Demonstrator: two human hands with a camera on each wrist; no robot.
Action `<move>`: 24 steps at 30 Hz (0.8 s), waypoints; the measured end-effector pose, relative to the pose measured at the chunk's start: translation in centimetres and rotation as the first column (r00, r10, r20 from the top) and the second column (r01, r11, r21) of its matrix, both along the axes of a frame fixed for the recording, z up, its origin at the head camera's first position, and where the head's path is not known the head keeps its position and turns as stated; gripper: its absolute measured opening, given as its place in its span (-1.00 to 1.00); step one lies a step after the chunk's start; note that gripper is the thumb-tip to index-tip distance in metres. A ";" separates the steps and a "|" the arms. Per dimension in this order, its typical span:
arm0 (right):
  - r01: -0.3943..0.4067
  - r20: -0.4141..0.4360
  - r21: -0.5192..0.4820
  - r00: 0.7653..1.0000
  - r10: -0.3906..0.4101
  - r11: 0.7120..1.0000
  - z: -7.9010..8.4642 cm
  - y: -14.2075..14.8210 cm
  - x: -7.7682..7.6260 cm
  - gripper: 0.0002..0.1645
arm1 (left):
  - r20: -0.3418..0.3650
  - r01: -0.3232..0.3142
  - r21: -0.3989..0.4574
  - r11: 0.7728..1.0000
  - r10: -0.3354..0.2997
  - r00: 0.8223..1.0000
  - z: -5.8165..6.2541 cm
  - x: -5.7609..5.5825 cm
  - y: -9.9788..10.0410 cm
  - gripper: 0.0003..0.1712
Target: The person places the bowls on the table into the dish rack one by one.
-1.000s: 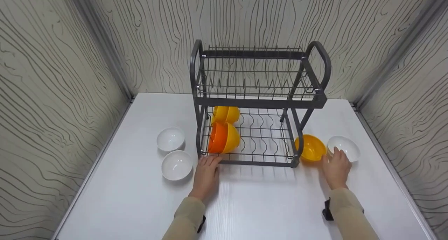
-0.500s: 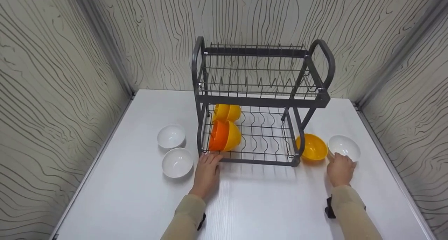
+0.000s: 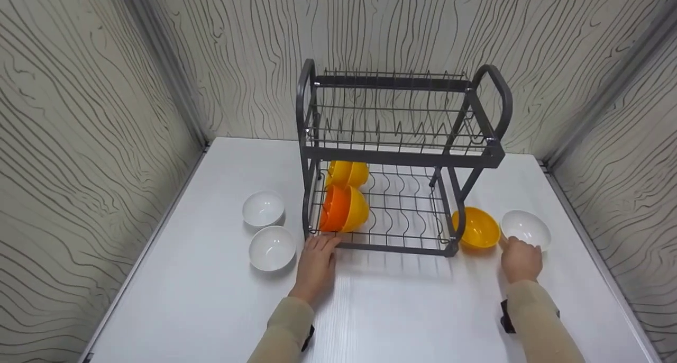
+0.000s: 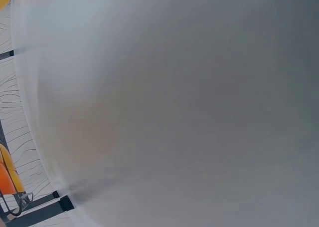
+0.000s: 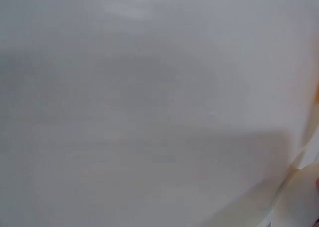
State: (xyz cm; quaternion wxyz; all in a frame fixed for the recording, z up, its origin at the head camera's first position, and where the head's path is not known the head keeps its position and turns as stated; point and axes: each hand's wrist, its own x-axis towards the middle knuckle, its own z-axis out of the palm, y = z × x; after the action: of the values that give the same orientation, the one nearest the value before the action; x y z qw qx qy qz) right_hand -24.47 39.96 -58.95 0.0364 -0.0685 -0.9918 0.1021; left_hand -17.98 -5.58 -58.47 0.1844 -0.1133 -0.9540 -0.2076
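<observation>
In the head view my left hand (image 3: 316,265) rests its fingertips on the front bar of a dark two-tier dish rack (image 3: 396,156). Just behind those fingers, an orange bowl (image 3: 333,212) and a yellow bowl (image 3: 358,209) stand on edge in the lower tier. More yellow bowls (image 3: 339,172) stand behind them. My right hand (image 3: 521,262) pinches the near rim of a white bowl (image 3: 526,226) on the table; its thumb is mostly hidden. Beside that bowl, against the rack's right leg, sits an orange-yellow bowl (image 3: 480,228). The right wrist view shows the white bowl (image 5: 299,197) at its corner.
Two white bowls, a rear one (image 3: 263,208) and a front one (image 3: 272,249), stand left of the rack on the white table (image 3: 402,310). Patterned panels (image 3: 254,51) enclose the table at the back and both sides. The rack's upper tier has wire dividers.
My right hand has drawn back slightly toward the white bowl's near rim, and its spread fingers have curled. The left hand stays at the rack's front bar. The head view has shifted a little.
</observation>
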 end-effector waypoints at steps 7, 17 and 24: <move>0.000 0.067 -0.044 0.998 0.003 0.999 0.3 0.4 0.3 -0.59 | -0.003 0.003 -0.001 1.000 -0.003 1.000 -0.2 0.0 0.0 -0.64; -0.010 0.001 -0.024 1.000 0.010 1.000 0.3 0.6 0.5 -0.68 | 0.003 -0.012 -0.009 1.000 0.012 1.000 -0.2 0.0 0.1 -0.65; 0.007 -0.076 -0.044 0.997 -0.011 0.999 0.6 0.2 0.9 -0.71 | 0.005 -0.007 -0.008 1.000 0.007 1.000 -0.2 0.0 0.1 -0.63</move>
State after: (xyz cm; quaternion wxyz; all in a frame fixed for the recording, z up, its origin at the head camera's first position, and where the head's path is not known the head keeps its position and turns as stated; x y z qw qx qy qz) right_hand -23.61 40.20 -58.30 0.0730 -0.0698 -0.9869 0.1261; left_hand -17.93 -5.51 -58.66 0.1823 -0.1100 -0.9557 -0.2034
